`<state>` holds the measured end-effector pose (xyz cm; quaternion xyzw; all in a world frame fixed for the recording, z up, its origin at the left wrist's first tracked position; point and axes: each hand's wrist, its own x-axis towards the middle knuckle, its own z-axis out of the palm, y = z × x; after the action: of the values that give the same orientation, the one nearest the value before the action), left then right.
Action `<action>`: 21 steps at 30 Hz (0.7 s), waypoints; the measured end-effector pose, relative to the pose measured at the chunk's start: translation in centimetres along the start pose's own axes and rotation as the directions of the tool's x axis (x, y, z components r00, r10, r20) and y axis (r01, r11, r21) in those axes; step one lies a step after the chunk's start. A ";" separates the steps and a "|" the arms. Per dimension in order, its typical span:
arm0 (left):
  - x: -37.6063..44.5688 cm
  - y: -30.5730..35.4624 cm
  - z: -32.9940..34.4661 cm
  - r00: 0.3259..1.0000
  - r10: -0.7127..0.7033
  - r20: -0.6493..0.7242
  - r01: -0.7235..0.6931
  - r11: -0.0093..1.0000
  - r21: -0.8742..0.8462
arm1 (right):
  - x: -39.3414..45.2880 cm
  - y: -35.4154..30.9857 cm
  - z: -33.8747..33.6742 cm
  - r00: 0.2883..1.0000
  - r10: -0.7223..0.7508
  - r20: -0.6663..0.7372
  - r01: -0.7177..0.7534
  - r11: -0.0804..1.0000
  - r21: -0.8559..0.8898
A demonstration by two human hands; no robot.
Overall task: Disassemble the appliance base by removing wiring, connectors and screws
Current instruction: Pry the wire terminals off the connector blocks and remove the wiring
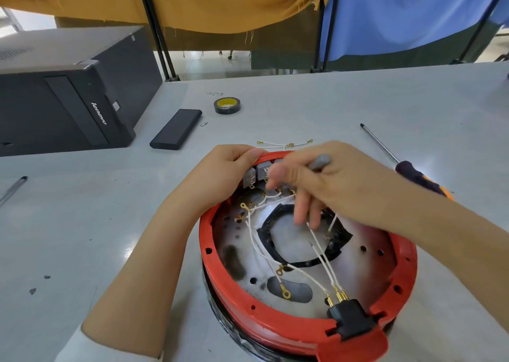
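Nearest the camera, a black plug socket point(349, 317) sits in the rim of the red base point(275, 320), which rests upside down on the counter point(110, 224). Its shell looks rigid and light; the white wires point(321, 257) are thin and limp (best pulled at their brass terminals, not the insulation). The left hand point(220, 174) has its fingers curled over the far rim, steadying it. The right hand point(325, 180) is motion-blurred, with a grey tool point(319, 161) showing at it; whether its fingers pinch a wire cannot be told. It hides the grey switches point(260, 170) and their connectors. A screwdriver point(407, 166) lies beside it.
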<state>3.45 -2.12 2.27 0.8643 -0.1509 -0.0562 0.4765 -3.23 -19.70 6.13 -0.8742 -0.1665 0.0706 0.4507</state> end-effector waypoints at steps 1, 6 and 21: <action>0.0 0.0 0.0 1.000 -0.005 0.002 0.005 1.000 -0.009 | -0.3 -0.2 0.6 1.000 0.011 0.025 -0.009 0.997 -0.083; -0.2 0.0 0.1 1.000 -0.021 -0.006 0.021 0.998 -0.056 | -0.6 -0.7 2.8 0.996 0.055 0.076 -0.013 0.885 -0.466; -0.1 0.1 0.0 1.000 -0.023 -0.012 0.023 0.999 -0.041 | -0.8 -1.3 2.9 0.987 0.133 0.093 -0.073 0.874 -0.480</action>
<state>3.34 -2.17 2.39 0.8564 -0.1367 -0.0595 0.4943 -5.10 -17.11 5.44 -0.9594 -0.1593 0.1055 0.2074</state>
